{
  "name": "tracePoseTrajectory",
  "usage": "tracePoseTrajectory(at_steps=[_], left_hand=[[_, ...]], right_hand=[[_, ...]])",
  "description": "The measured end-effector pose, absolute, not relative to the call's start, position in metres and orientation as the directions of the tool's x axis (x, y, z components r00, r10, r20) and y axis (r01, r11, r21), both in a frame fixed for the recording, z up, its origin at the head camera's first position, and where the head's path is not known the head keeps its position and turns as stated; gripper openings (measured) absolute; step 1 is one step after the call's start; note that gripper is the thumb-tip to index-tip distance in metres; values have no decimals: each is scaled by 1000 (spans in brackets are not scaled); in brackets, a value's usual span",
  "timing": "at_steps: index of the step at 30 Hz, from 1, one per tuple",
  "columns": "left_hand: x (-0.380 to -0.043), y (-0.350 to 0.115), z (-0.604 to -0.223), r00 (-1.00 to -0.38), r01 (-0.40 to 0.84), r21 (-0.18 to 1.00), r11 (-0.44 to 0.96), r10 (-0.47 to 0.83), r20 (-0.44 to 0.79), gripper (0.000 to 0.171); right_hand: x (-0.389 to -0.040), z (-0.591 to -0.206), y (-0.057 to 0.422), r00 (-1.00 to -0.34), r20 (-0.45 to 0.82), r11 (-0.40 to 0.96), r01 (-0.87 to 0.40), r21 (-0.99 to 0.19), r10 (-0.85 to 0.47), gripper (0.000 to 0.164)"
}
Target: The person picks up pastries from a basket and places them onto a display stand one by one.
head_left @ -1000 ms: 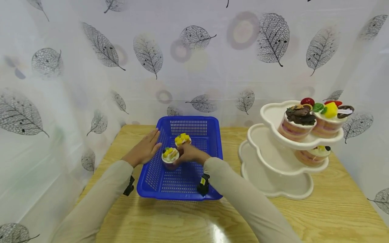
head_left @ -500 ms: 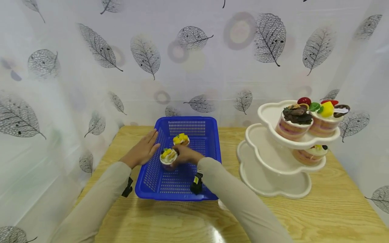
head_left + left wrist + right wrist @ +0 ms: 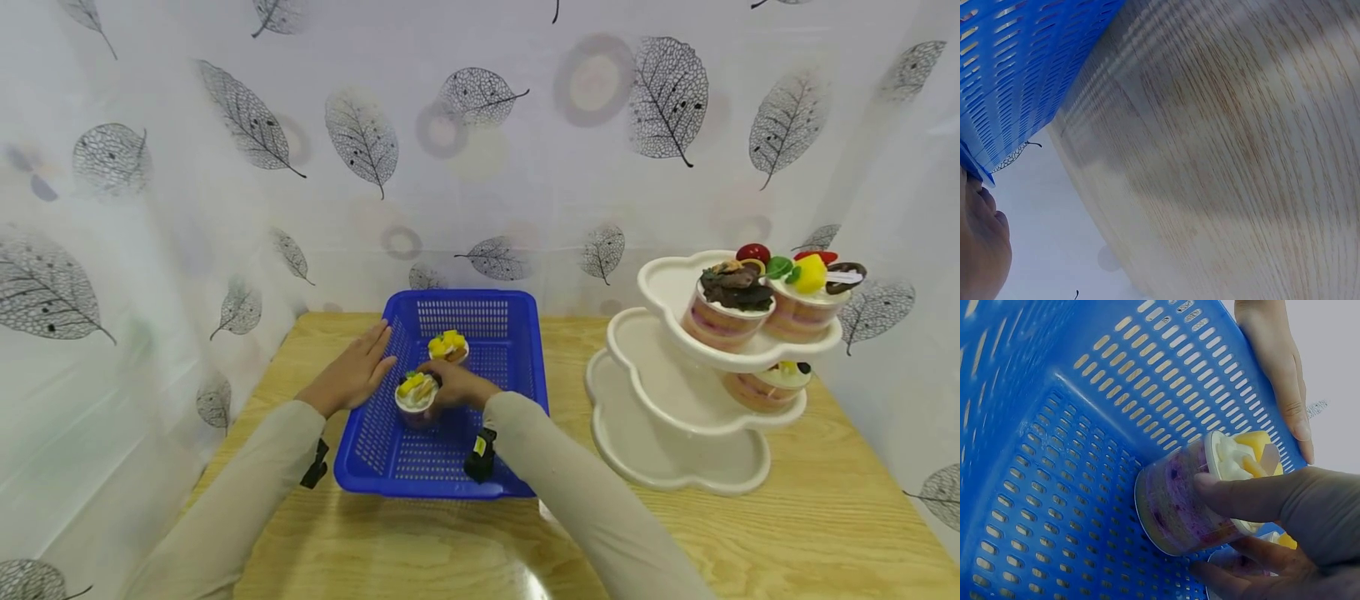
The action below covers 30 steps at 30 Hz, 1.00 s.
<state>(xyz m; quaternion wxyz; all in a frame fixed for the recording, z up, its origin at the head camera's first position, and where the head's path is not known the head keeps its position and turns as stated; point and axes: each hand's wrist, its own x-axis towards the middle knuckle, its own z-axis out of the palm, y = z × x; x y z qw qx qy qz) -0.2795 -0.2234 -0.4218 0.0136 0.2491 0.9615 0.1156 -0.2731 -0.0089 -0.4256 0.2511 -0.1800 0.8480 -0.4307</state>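
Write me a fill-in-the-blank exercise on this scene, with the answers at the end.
1. The right hand grips a dessert cup inside a basket coloured ____.
2. The left hand touches the basket on the person's ____ side.
3. The white stand has ____ tiers.
4. The dark-topped cup sits on the stand's ____ tier.

Missing words: blue; left; three; top

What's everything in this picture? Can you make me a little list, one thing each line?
Basket: blue, holds the nearer cup and the farther cup
Right hand: grips the nearer cup
Left hand: rests on the basket's left edge
Stand: white, three tiers; dark-topped cup and fruit-topped cup on top, half-hidden cup in the middle
Table: wooden
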Motion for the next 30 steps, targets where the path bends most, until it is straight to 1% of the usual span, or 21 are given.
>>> tracePoseTrajectory(at_steps=[10,14,16,21,27,30], left_hand=[[-281,-225,-424,-876,478,218,851,481,39,59],[-282,-224,-424,-878,472,212,856,478,27,60],[-282,-224,-424,-880,468,211,858,475,17,60],[-281,-223,-423,-880,468,209,859,475,16,60],[-282,-223,-423,-882,463,215,860,471,18,59],[-282,-222,-424,-881,466,222,857,472,25,59]], right_hand=[[-273,-426,-7,-826,-261,565,-82,-821,-499,70],[-271,-422,-6,-830,-236,562,-109,-820,-505,70],[-270,-419,-5,-831,-212,563,-141,-814,-515,68],[-265,-405,1,-834,-162,557,-195,-807,-528,69],[-257,-388,12,-837,-115,522,-220,-824,-535,70],[-252,-380,22,-834,-99,493,-221,-841,-542,74]])
